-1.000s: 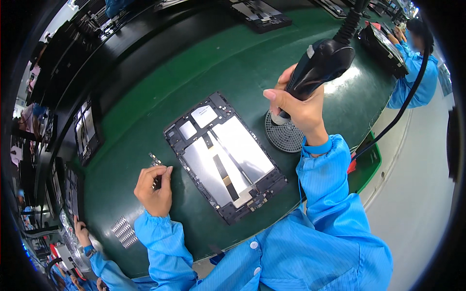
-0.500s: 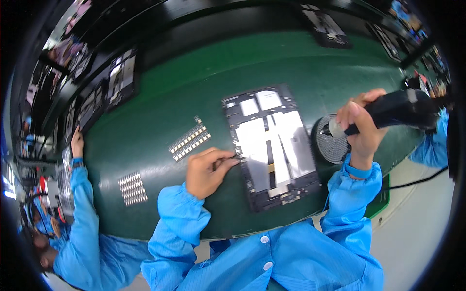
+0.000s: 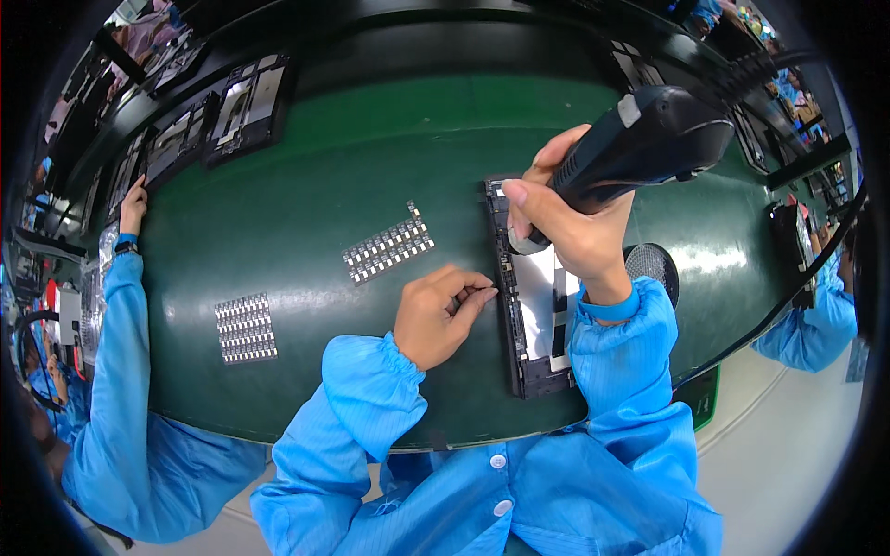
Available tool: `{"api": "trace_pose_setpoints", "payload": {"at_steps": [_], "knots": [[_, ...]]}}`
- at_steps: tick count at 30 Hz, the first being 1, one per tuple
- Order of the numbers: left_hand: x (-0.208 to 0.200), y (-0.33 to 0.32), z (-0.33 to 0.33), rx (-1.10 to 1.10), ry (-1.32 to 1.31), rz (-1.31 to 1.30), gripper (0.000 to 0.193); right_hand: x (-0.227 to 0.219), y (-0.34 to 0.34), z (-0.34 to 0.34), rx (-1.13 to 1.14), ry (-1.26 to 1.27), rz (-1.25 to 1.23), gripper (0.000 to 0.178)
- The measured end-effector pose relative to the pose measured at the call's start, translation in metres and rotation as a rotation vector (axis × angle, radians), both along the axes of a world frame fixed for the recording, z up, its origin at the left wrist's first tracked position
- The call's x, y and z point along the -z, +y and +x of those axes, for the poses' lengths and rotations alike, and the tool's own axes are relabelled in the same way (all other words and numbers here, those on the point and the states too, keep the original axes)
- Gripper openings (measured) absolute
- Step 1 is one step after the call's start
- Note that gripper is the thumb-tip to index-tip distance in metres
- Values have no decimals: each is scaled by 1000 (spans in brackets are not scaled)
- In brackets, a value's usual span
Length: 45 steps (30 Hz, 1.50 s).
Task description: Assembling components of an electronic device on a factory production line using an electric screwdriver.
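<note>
An opened tablet (image 3: 532, 296) lies on the green table before me, its pale inner panels and black frame bared. My right hand (image 3: 589, 232) wraps round a black hot-air gun (image 3: 640, 148) with side vents and a thick cable. Its pale nozzle (image 3: 528, 243) points down over the tablet's left part. The hand and sleeve hide much of the tablet's right side. Beside the tablet's left edge, my left hand (image 3: 442, 313) is closed, thumb and forefinger pinched together. Whatever those fingertips hold, if anything, is too small to make out.
Left of my left hand lie two sheets of small labels or parts, a nearer one (image 3: 387, 250) and a farther one (image 3: 246, 328). A round perforated disc (image 3: 653, 269) is behind my right forearm. More opened tablets (image 3: 248, 107) stand along the back. At left, a co-worker's hand (image 3: 133, 208) touches one.
My right hand has carried the hot-air gun leftward from the round disc to over the tablet. My left hand remains pinched near the tablet's left edge. The view has shifted.
</note>
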<state>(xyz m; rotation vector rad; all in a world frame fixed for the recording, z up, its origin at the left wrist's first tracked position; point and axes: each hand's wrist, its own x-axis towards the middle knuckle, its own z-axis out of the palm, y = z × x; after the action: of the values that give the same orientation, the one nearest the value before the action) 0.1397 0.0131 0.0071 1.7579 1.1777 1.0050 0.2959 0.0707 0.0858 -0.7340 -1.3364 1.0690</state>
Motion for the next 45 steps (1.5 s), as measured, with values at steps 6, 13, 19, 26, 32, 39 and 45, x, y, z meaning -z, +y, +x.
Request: {"api": "trace_pose_setpoints", "payload": {"at_steps": [6, 13, 19, 26, 32, 39, 45], "knots": [[6, 0, 1, -58, -85, 38, 11, 9, 5, 0, 4, -12, 40, 30], [5, 1, 0, -74, -103, 8, 9, 10, 6, -3, 22, 33, 18, 28], [13, 0, 0, -96, -273, -114, 8, 10, 0, -6, 2, -55, 18, 29], [12, 0, 0, -118, -327, -172, 8, 13, -3, -9, -4, -112, 29, 30], [25, 4, -5, -73, -323, -27, 17, 10, 0, -10, 8, -36, 9, 29], [-1, -36, 11, 169, 66, 475, 29, -5, -18, 35, 154, 71, 158, 30], [19, -72, 46, 375, 335, 733, 38, 1, -50, 83, 310, -4, 110, 29]]}}
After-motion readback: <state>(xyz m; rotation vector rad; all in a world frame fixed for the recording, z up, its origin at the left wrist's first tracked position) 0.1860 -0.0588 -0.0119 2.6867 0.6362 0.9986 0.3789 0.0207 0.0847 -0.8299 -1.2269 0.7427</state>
